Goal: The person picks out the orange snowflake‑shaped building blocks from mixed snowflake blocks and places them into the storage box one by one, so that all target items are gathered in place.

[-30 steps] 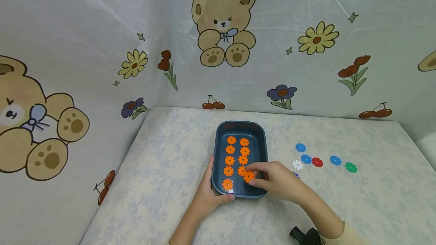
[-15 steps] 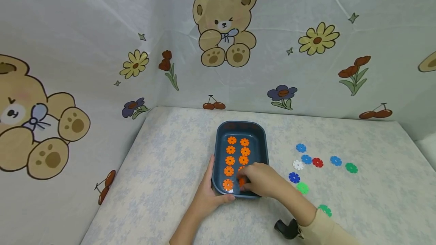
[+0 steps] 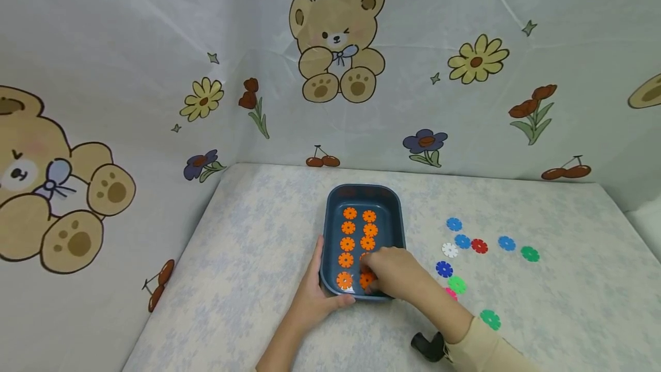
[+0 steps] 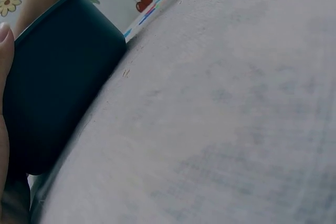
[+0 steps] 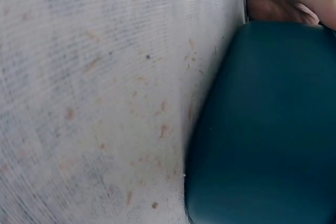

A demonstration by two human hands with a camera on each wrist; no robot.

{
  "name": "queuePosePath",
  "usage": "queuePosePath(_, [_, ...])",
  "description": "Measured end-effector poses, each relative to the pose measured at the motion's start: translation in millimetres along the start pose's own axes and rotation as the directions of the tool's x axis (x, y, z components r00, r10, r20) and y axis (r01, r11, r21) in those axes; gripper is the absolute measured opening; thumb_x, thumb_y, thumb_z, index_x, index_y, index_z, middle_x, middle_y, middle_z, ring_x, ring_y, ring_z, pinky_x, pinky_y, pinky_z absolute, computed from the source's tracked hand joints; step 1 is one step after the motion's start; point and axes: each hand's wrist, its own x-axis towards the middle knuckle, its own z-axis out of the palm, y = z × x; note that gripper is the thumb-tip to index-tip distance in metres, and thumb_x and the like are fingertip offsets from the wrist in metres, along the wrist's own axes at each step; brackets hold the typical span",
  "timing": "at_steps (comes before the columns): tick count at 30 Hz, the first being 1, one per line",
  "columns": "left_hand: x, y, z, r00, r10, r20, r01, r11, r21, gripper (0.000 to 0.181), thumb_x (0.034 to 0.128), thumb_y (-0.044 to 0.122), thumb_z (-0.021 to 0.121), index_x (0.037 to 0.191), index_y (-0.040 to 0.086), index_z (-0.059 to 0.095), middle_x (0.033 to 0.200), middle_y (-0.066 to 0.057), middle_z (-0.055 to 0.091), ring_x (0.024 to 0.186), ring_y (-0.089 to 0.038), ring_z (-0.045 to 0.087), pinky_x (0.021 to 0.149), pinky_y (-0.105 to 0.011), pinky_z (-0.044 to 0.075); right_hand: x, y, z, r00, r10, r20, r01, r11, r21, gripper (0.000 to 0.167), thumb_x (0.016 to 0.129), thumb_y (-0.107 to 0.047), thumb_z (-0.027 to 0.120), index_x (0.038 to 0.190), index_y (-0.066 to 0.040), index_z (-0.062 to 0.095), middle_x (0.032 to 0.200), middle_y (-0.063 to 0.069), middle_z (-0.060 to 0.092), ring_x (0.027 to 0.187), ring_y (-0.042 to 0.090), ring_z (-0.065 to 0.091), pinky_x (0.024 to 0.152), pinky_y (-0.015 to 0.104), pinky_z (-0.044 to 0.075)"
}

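Note:
In the head view my left hand (image 3: 315, 297) holds the dark blue tray (image 3: 387, 217) at its near left corner, fingers along the side and thumb at the front. Several orange notched discs (image 3: 347, 244) lie flat inside in two columns. Over the near right part, my right hand (image 3: 395, 271) reaches in with curled fingers and pinches the nearest orange disc (image 3: 367, 281) of the right column. That hand partly covers the disc beyond. Both wrist views show the tray's outer wall (image 4: 63, 77) but not its contents.
Right of the tray lie scattered notched discs: a white disc (image 3: 450, 250), a red disc (image 3: 479, 245), a dark blue disc (image 3: 444, 269), a pink disc (image 3: 451, 293) and several blue and green ones. A black curved object (image 3: 428, 347) sits by the right sleeve. Bear-printed cloth (image 3: 335, 45) stands behind.
My right hand has moved left and lowered the orange disc onto the tray floor at the column's near end. More loose discs show beside the right forearm. My left hand stays put.

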Motion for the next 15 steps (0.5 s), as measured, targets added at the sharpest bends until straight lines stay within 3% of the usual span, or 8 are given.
queuePosePath(5, [-0.3,2.5,-0.1,1.000,-0.004,-0.003,0.004,1.000,0.003,0.128,0.0691,0.038,0.091,0.161,0.032,0.002,0.165,0.018,0.008,0.153,-0.011,0.010,0.122,-0.043,0.018,0.6,-0.6,0.8,1.000,0.001,0.007,-0.001,1.000,-0.014,0.027,0.070,-0.028,0.090,0.075,-0.016,0.066,0.062,-0.010,0.052,0.057,0.008,0.046,0.054,0.023,0.041])
queuePosePath(15, [0.5,2.5,0.6,1.000,0.019,-0.012,-0.019,1.000,-0.002,0.127,0.0690,0.036,0.091,0.161,0.032,0.003,0.166,0.016,0.007,0.154,-0.015,0.009,0.122,-0.055,0.016,1.5,-0.6,1.3,1.000,0.020,0.011,-0.019,0.999,-0.041,0.029,0.069,-0.027,0.091,0.071,-0.016,0.064,0.059,-0.009,0.051,0.054,0.009,0.045,0.053,0.024,0.040])
